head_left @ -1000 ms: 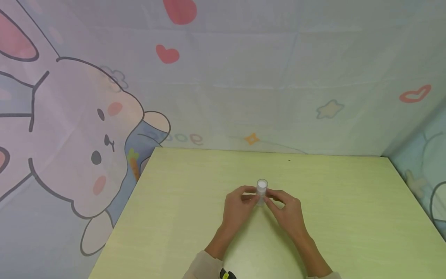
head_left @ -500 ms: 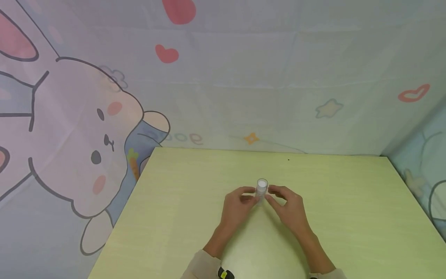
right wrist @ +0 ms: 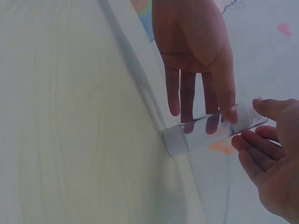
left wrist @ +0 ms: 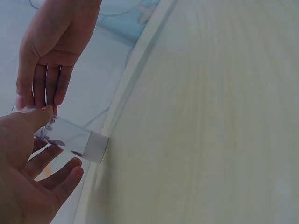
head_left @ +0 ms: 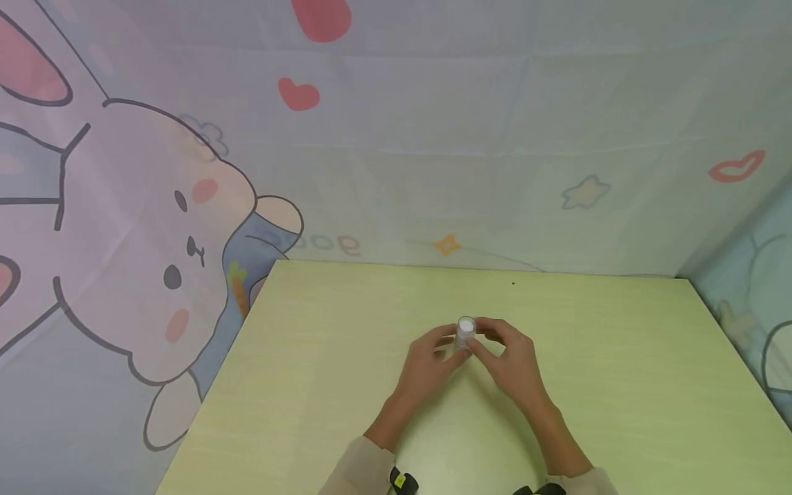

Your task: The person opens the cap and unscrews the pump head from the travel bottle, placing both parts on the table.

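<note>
Pinching: I have the clear cylindrical bottle [head_left: 467, 328] between my two hands, roughly upright over the pale yellow-green tabletop [head_left: 322, 385].
Left hand: my left hand [head_left: 427, 366], on the bottle's left, is clamped on its clear body, thumb on the near side and fingertips on the far side; the lower fingers spread apart from it.
Right hand: my right hand [head_left: 512, 359], on the bottle's right, is clamped higher, thumb and fingertips together round the upper end.
Bottle ends: its white base [right wrist: 174, 141] faces the tabletop, touching or just above, I cannot tell which; up top, a white disc shows inside a clear rim.
Sleeves: my beige left sleeve [head_left: 359, 469] and right sleeve [head_left: 584, 482] lie nearer me than the bottle.
Wristband: a black wristband [head_left: 404, 480] with a yellow patch sits nearer me than the bottle, on the left.
Backdrop: beyond the bottle hangs printed cloth [head_left: 402, 185], with a sideways rabbit [head_left: 124, 206] far to the bottle's left.
</note>
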Demonstrator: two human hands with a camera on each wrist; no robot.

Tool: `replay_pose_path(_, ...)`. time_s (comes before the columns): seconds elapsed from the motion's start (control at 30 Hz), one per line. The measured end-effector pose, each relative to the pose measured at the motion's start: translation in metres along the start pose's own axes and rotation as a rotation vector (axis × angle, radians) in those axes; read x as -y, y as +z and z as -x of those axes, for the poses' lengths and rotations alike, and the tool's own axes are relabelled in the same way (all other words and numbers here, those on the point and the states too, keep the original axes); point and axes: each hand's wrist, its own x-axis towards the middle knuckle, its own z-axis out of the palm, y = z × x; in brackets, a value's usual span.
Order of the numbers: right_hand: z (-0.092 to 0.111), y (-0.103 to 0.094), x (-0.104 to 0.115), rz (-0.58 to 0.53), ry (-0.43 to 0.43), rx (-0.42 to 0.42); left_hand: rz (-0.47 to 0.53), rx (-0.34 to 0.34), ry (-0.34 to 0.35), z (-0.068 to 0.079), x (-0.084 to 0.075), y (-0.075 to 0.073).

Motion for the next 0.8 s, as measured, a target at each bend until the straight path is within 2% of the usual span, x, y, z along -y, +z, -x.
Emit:
replay_pose_path(0.37, -0.0011, 0.0047, 0.0074, -0.018, 0.008, 0.008, -0.016, 0.010, 0.018, -0.0032, 0.0002, 0.0013)
replay_pose_path(0.8, 0.0024, 0.0056, 0.0074, -0.018, 0.003, 0.008, -0.023, 0.023, 0.016, -0.0003, -0.0009, 0.0002)
